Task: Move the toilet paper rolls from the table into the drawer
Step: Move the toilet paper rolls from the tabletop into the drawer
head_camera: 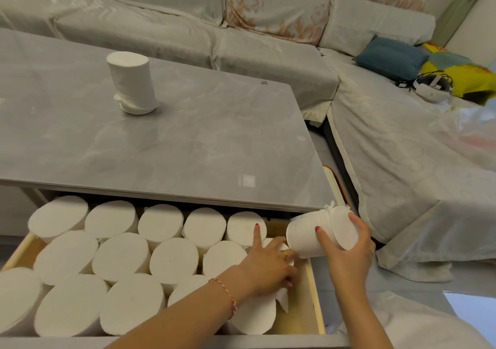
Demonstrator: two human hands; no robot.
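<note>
You are holding one toilet paper roll (322, 234) in your right hand (349, 252), tilted on its side just above the right end of the open drawer (312, 289). Your fingers are wrapping around its body, with the thumb (323, 237) pressing on the near side and the other fingers curling over the far, flat end. A loose bit of paper is sticking up from the top of this roll, close under the table edge.

Your left hand (268, 263) is reaching down into the drawer's right side. The index finger is stretching out straight and touching a roll in the back row, while the remaining fingers are curling down among the rolls; I cannot tell whether they are gripping anything, since the fingertips are partly hidden. A woven bracelet (225, 293) is sitting on that wrist, and a ring is showing on one finger.

The drawer is nearly full, with many rolls (120, 257) standing upright, packed side by side in three rows and touching each other. A narrow gap of bare wood is showing along the right wall.

One more roll (131, 83) is standing upright on the gray table (201, 134), well apart from your hands, towards the far left. Behind the table, a covered sofa (241, 26) is running along the wall.
</note>
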